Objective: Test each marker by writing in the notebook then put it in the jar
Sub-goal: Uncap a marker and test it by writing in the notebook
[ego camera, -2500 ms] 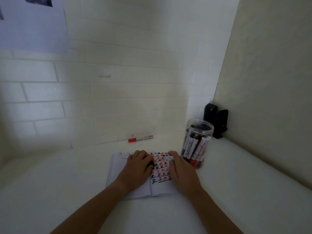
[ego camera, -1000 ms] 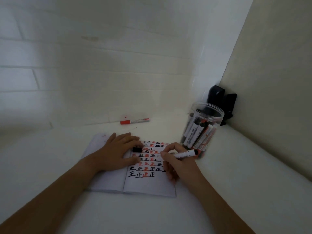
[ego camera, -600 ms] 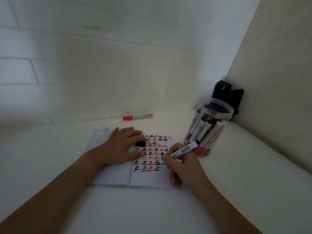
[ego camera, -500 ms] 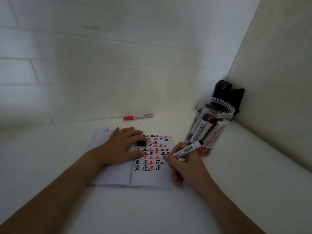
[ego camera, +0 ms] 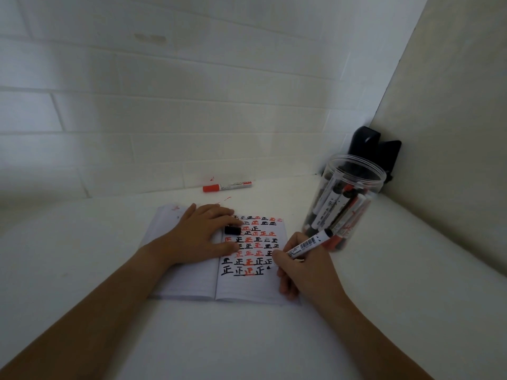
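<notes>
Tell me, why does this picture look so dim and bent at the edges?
Head view: the lighting is low and soft, with no glare, so the notebook and both hands look dull. The wide lens bows the wall tiles and tilts the jar. Outer edges look soft; the marker barcode stays legible.

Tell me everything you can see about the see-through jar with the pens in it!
The jar is a clear, plastic-looking tub, round, with a wide open top and no lid on it. It stands upright on the white table, near the corner where the walls meet, just right of the open notebook. Inside, many markers lean at a slant, with white barrels and black or red ends. A dark object sits behind it. The right hand writes close in front of it with a marker; no hand touches the jar.
</notes>
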`<action>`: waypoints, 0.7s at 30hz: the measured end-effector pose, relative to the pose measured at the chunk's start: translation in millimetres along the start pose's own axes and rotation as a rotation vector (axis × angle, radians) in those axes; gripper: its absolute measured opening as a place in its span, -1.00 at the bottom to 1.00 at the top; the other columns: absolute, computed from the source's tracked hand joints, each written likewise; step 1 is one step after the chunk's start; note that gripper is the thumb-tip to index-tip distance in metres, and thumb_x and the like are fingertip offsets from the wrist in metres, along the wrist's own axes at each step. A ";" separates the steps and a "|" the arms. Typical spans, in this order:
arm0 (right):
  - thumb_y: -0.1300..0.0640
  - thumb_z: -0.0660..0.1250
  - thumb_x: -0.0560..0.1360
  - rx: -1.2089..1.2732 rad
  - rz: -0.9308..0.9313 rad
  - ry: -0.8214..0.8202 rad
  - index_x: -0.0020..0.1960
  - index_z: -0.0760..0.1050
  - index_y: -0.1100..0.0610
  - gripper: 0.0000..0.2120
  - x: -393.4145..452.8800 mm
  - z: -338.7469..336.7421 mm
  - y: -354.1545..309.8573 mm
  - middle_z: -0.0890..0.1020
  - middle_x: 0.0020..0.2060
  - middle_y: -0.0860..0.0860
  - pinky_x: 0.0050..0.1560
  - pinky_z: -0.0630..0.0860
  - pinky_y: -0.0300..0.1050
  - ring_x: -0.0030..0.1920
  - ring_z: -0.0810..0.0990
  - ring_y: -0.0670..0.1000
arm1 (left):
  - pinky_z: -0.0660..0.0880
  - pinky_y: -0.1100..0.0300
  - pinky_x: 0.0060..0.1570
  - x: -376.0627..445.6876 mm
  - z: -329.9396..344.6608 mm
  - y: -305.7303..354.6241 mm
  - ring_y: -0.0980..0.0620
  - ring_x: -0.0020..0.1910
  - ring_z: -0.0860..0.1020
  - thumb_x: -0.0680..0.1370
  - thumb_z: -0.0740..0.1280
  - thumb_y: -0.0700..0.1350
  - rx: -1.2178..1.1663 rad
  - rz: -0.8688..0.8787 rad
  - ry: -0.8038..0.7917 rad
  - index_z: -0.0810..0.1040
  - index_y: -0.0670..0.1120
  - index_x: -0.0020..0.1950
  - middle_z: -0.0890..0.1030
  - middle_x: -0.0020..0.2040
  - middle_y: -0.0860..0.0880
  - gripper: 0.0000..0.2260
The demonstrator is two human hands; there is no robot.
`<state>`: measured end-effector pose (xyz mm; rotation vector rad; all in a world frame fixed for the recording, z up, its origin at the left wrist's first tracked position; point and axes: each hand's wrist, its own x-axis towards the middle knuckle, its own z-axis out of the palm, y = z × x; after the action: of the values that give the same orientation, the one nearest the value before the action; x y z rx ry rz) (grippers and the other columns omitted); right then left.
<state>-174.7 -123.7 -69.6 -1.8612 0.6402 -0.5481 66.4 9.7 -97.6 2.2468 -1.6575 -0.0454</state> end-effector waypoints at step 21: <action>0.26 0.40 0.54 -0.049 -0.002 -0.017 -0.20 0.38 0.25 -0.77 -3.9 0.1 -3.9 0.58 -0.47 0.24 -0.58 0.44 -0.15 -0.59 0.53 0.11 | 0.12 -0.25 0.46 2.5 1.9 -2.3 0.14 0.50 0.18 0.42 0.06 0.56 0.014 -0.001 0.023 0.31 0.32 0.44 0.28 0.50 0.21 -0.35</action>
<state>-176.9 -119.8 -66.3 -1.9107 0.6458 -0.5208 68.9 7.5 -99.6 2.2496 -1.6499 -0.0077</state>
